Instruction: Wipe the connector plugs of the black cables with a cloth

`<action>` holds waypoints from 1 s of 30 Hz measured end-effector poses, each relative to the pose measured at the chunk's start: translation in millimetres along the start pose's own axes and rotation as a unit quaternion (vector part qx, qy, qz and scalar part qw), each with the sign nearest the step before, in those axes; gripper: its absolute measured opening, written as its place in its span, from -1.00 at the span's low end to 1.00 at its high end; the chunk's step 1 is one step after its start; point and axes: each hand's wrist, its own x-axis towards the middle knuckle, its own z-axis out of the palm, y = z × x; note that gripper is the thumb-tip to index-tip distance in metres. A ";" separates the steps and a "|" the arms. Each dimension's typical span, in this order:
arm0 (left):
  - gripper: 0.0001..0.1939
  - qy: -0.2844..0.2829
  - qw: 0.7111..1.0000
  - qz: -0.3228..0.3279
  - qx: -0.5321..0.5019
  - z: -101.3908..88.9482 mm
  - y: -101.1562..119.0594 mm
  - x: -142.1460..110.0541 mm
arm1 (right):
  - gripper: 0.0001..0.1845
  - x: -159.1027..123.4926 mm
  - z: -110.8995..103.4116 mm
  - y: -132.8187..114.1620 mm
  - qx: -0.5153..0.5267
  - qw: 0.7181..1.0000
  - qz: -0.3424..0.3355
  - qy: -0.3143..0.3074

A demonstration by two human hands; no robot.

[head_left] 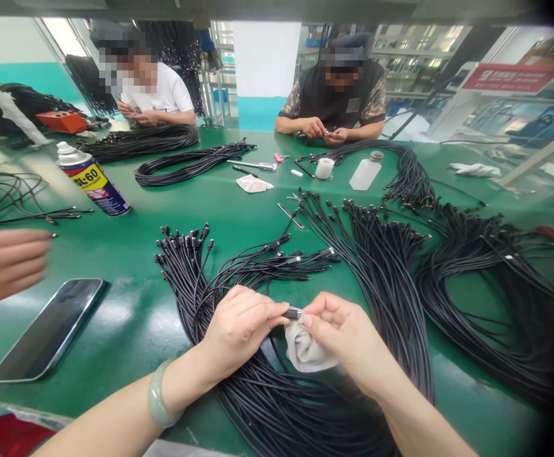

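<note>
Green worktop (134,254), over which left hand (241,325) pinches black cable connector (292,314), probably light, stiff, best held by its housing; right hand (348,330) pinches soft-looking cloth (305,351).

Blue-and-yellow spray can (96,187) says "SL-60" on its yellow band. Red rectangular sign (512,77) way right of the can has white lettering, too blurry to read.

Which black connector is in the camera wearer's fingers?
The black connector held in the left hand, its end at the pale cloth in the right hand. The other connectors nearby lie in bundles on the green table.
</note>
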 end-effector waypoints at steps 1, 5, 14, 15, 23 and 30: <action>-0.89 -0.001 1.000 -0.001 0.000 -0.1 0.1 0.0 | -0.61 0.3 0.6 0.4 -0.003 1.000 0.000 -0.001; -0.89 -0.004 1.000 0.001 0.003 -0.4 0.2 0.2 | -0.59 -0.4 3.4 0.2 -0.015 1.000 -0.001 0.005; -0.88 -0.012 0.999 -0.027 -0.024 -2.2 1.4 2.0 | -0.62 2.5 -5.3 -2.3 0.050 0.998 -0.016 0.035; -0.89 -0.019 0.999 -0.035 -0.031 -2.8 2.3 2.8 | -0.63 2.8 -6.1 -2.9 0.055 0.998 -0.024 0.037; -0.82 -0.064 0.981 -0.143 -0.111 -7.4 8.7 7.2 | -0.67 -1.9 2.8 -2.5 0.034 0.999 -0.041 -0.004; -0.78 -0.068 0.977 -0.165 -0.119 -6.6 10.1 5.0 | -0.72 0.2 3.5 6.7 -0.082 0.992 -0.099 -0.004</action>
